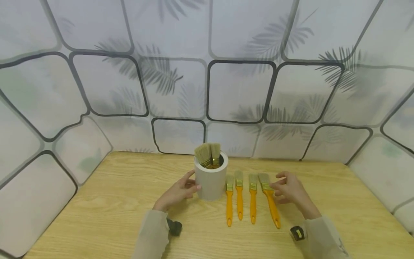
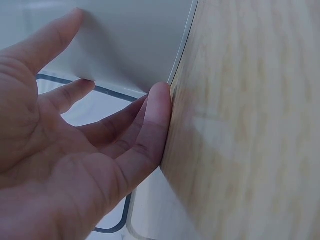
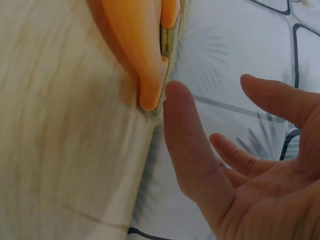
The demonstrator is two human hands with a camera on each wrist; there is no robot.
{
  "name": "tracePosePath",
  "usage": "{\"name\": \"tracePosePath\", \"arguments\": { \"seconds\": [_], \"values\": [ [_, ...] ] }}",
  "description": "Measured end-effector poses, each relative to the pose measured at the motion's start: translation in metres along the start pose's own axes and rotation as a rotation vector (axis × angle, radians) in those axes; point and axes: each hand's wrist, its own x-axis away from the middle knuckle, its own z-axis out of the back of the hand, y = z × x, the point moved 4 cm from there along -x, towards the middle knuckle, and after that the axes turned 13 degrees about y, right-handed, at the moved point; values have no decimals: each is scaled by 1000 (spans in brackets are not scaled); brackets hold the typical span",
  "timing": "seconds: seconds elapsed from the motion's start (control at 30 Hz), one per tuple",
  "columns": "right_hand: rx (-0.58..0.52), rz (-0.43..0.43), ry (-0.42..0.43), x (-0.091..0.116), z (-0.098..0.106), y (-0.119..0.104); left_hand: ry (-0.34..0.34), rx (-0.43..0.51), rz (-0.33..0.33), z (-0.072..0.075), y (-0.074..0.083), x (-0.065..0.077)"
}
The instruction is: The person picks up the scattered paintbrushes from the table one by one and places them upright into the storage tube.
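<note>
In the head view, my left hand (image 1: 176, 193) is at the left side of a light grey pot (image 1: 211, 186), thumb and fingers spread apart along its wall. The pot stands upright on the wooden worktop (image 1: 97, 216), near the patterned wall (image 1: 239, 91), with upright brushes (image 1: 202, 154) in it, bristles up. Right of it, four loose brushes (image 1: 253, 203) lie side by side, bristles toward the wall, orange handles toward me; the rightmost one slants. My right hand (image 1: 291, 189) is just beside that one's bristle end, fingers loosely bent and apart.

In the left wrist view, my fingers fan out by the pot's smooth side, one fingertip down near its bottom edge, next to the worktop.

In the right wrist view, an orange handle shows close to one fingertip; my fingers and thumb stand apart, holding nothing.
</note>
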Motion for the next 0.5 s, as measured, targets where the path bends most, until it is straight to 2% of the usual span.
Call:
{"name": "tracePosePath", "arguments": {
  "seconds": [0.37,0.5],
  "values": [
    [-10,-100,-122,-2,-6,18,19,-17,5,-1,-1,0],
    [47,-88,-156,-3,-9,21,17,-12,5,-1,-1,0]
  ]
}}
